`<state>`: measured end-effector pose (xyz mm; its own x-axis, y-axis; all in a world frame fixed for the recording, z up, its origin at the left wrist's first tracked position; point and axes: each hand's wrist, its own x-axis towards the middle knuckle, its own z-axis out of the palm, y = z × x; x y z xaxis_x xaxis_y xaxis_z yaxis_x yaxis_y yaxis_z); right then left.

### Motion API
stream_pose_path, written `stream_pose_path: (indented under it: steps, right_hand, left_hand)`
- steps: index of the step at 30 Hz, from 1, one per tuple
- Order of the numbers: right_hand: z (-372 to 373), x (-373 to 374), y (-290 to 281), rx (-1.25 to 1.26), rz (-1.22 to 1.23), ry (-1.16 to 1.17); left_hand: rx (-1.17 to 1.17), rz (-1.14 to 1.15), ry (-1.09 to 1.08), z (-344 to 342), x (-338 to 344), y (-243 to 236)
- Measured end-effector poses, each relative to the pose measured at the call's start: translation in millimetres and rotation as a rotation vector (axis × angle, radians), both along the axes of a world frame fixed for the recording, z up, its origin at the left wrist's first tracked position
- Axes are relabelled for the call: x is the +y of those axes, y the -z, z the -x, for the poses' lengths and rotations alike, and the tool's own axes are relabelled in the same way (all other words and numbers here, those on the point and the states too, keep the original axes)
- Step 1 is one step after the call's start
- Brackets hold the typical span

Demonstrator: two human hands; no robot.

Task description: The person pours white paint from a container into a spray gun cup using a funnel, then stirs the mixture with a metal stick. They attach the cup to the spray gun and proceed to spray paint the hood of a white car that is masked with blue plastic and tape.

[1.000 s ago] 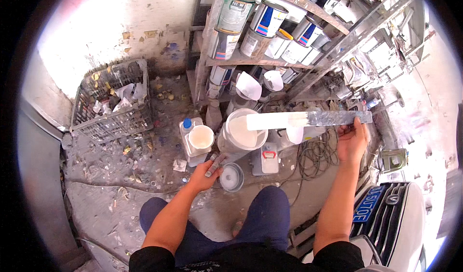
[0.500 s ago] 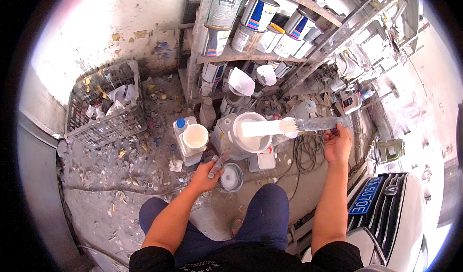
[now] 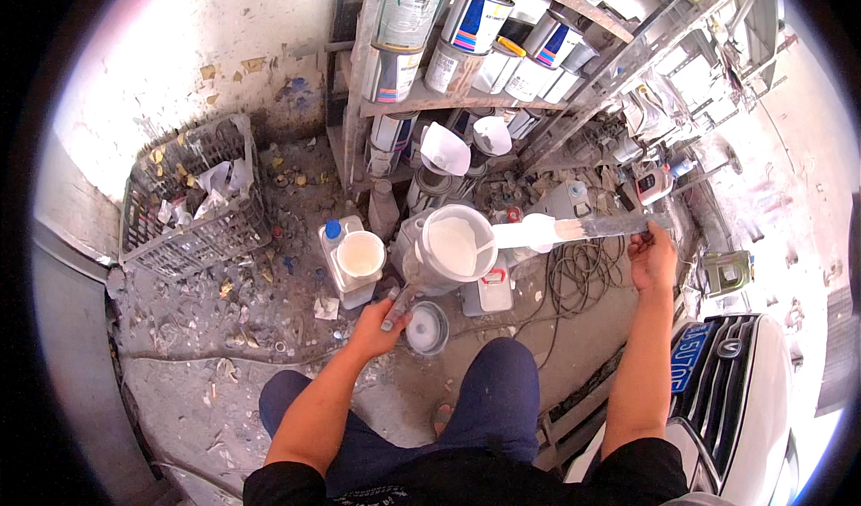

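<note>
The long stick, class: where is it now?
The stick is right of centre in the head view, in the right hand, its white end near the pale tub.

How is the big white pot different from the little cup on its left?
The pot is wider; the cup is narrower. The left hand grips the pot by its handle, while the cup is not held. Both are round and open on top.

Single wide fisheye view from the person's head, facing steeply down, both hands (image 3: pixel 653 259) near, floor (image 3: pixel 197 394) below, shelf (image 3: pixel 471 100) farther ahead, edges bending.
</note>
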<state>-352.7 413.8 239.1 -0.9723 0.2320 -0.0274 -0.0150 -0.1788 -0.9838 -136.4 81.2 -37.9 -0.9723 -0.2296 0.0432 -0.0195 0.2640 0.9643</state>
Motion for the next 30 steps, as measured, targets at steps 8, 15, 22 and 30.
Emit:
stream_pose_path:
  steps: [8,15,22,30]
  right_hand:
    - [-1,-28,-14,0.055,0.009,-0.094]
    - [-7,-35,-13,0.088,-0.081,-0.084]
    - [-14,-33,-27,0.352,0.014,-0.335]
    - [-29,-35,-8,0.286,0.158,-0.505]
  left_hand:
    - [-0.035,-0.032,0.005,3,3,-3]
    - [0.021,-0.019,-0.004,3,2,10]
    - [0.052,-0.006,0.000,2,2,1]
    - [-0.016,0.020,0.012,3,5,-6]
